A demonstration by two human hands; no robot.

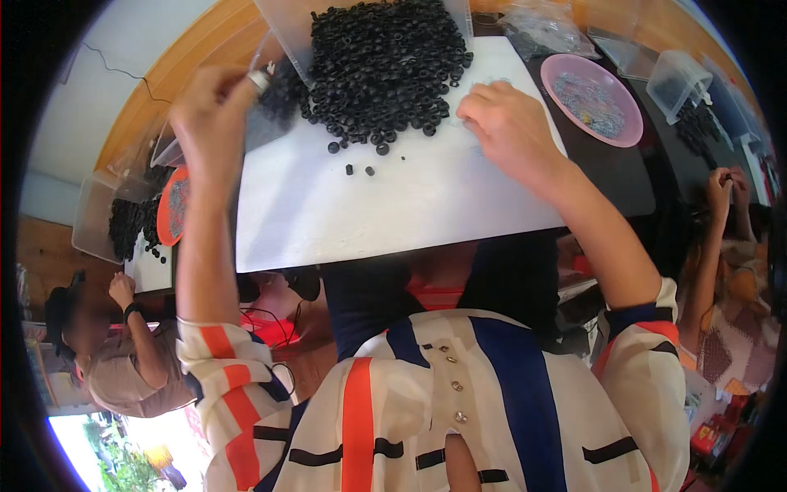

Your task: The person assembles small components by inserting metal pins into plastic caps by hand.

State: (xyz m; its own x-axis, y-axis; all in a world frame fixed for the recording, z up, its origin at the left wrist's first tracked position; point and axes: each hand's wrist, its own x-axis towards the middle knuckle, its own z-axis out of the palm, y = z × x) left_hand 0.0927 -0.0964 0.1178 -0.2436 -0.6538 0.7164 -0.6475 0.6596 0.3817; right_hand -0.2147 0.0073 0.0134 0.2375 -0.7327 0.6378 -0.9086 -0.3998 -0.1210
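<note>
My left hand (211, 107) is raised at the left of the white work sheet (393, 215), slightly blurred, its fingers curled together. A small white piece (261, 79) shows at its fingertips; whether it is held or wrapped on a finger is unclear. My right hand (510, 127) rests over the sheet's right part, fingers bent and pressed together; anything in them is hidden. Between my hands, a large heap of small black ring-like parts (385, 74) spills from a clear plastic bin (283, 33). A few loose black pieces (370, 171) lie nearer to me.
A pink bowl (635, 123) of small metal-coloured pieces sits right of the sheet, near a clear plastic bag (545, 29). An orange bowl (166, 221) and another bin (94, 217) stand at the left. Co-workers sit at both sides, with a person's hands (725, 187) at the right.
</note>
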